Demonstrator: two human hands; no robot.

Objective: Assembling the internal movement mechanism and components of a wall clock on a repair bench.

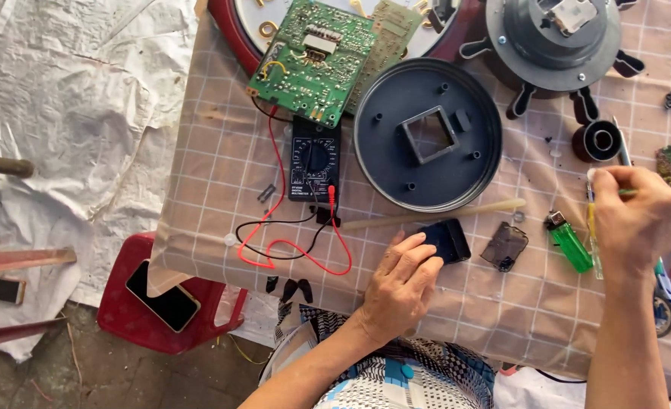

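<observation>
head view, going left to right, no subject needed. at nine o'clock: crumpled white sheet (78, 98) over the ground. at seven o'clock: red plastic stool (123, 322) carrying a dark phone (162, 297), screen up. toward eleven o'clock on the checked tablecloth (214, 167): green circuit board (312, 60), lying partly over a black multimeter (315, 157), red and black leads (290, 246) looping below it. at twelve o'clock: round dark grey cover (426, 136), dished like a shallow tray, holding only its own square frame in the middle. just under it, a pale stick (434, 214) lying flat. near centre, left hand (401, 286) palm down, fingers half curled, fingertips pressing on a small black module (447, 240). just right of that, a dark translucent piece (504, 246), then a green lighter (569, 242). at three o'clock: right hand (638, 220) closed around a thin tool (623, 155), tip unclear. at one o'clock: grey motor housing (555, 38) and a small black ring (597, 140).
</observation>
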